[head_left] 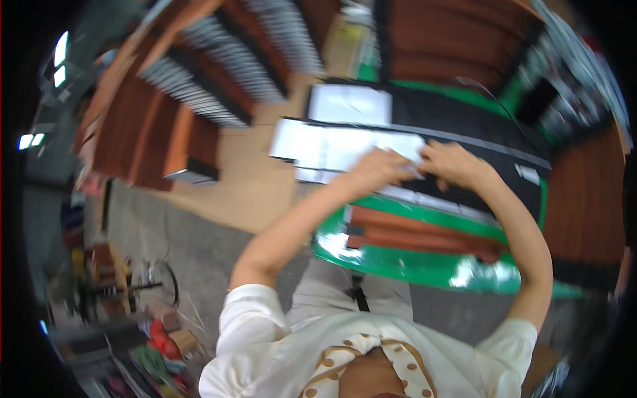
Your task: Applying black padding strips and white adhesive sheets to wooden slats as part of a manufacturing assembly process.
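**benchwatcher:** Watching the head view here. Where's the sheet relative to my hands? Trying to work out which one is closer.

**me:** Both are on it. The white sheet lies flat on the dark worktop, directly ahead of me, and its long axis runs left to right across the view. My left hand rests on the sheet's right half, fingers curled down onto it. My right hand sits at the sheet's right end, almost touching the left one, fingers bent over that end. It looks like a pinch, but the frame is blurry, so I can't tell if either hand actually grips or just presses.

**benchwatcher:** So most of the sheet is off to your left?

**me:** Yep, it stretches away leftward from both hands, so the left is nearer the free bulk of it. A second white sheet lies just behind it. The green bench edge and some reddish-brown strips sit between the sheet and my body.
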Action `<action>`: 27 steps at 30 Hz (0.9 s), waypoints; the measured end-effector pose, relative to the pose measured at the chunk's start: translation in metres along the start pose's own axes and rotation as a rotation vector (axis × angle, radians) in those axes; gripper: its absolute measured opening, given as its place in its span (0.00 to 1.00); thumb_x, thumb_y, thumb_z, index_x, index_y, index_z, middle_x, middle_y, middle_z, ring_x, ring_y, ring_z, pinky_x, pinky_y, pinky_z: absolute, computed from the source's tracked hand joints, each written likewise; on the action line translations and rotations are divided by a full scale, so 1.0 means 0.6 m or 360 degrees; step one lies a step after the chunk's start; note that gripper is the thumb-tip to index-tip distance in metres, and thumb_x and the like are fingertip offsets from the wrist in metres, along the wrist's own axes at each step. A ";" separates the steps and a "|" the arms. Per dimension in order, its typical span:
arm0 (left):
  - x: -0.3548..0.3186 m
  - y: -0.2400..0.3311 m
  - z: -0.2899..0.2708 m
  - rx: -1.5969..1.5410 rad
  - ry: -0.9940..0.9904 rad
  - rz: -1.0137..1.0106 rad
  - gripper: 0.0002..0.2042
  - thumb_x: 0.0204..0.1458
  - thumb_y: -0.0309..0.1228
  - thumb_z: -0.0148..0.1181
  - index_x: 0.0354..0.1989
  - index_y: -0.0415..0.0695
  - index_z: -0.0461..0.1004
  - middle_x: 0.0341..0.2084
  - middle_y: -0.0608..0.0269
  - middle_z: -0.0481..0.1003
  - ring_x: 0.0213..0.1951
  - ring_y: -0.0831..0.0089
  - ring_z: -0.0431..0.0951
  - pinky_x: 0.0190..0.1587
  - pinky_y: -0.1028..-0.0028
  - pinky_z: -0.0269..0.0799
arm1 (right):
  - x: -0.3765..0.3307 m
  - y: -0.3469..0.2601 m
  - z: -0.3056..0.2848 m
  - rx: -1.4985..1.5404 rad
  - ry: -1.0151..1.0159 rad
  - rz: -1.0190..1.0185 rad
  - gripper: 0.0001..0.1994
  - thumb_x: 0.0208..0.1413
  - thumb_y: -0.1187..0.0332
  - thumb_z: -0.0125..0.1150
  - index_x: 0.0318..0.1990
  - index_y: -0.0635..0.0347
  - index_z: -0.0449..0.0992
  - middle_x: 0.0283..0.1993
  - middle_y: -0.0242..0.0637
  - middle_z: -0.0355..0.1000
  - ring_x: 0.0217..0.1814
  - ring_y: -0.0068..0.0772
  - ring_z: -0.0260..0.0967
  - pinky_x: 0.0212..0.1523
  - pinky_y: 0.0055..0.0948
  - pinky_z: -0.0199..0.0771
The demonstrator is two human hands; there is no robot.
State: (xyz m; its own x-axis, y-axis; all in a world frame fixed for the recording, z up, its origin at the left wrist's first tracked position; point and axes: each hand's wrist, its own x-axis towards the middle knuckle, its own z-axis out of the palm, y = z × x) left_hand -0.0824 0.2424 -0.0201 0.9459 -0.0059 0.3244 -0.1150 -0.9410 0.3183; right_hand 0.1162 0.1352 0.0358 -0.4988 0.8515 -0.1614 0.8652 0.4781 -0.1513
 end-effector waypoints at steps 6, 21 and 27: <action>-0.006 0.019 0.004 0.0136 -0.0044 -0.0011 0.19 0.40 0.32 0.62 0.45 0.59 0.75 0.46 0.71 0.72 0.44 0.69 0.72 0.44 0.68 0.70 | -0.005 -0.006 -0.008 0.0204 -0.0152 0.0128 0.22 0.28 0.73 0.71 0.36 0.54 0.71 0.39 0.37 0.64 0.42 0.43 0.66 0.39 0.38 0.71; -0.016 0.015 0.001 0.0124 0.0015 -0.0043 0.19 0.40 0.31 0.63 0.45 0.56 0.75 0.48 0.68 0.71 0.46 0.67 0.72 0.48 0.67 0.70 | -0.031 -0.067 0.007 0.0487 0.0451 0.0762 0.17 0.39 0.72 0.67 0.40 0.58 0.72 0.36 0.37 0.69 0.42 0.41 0.67 0.42 0.37 0.68; -0.009 0.014 0.014 0.0102 -0.0010 0.0028 0.18 0.40 0.32 0.61 0.44 0.56 0.75 0.48 0.65 0.71 0.46 0.63 0.72 0.47 0.66 0.70 | -0.049 -0.071 0.032 0.0393 0.0567 0.0766 0.15 0.40 0.71 0.65 0.39 0.55 0.73 0.39 0.37 0.67 0.44 0.44 0.66 0.43 0.39 0.69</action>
State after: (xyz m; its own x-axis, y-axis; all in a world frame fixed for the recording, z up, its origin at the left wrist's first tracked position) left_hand -0.0857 0.2315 -0.0268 0.9459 -0.0244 0.3235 -0.1120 -0.9604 0.2552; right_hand 0.0930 0.0857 0.0280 0.0264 0.9978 0.0601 0.9291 -0.0023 -0.3697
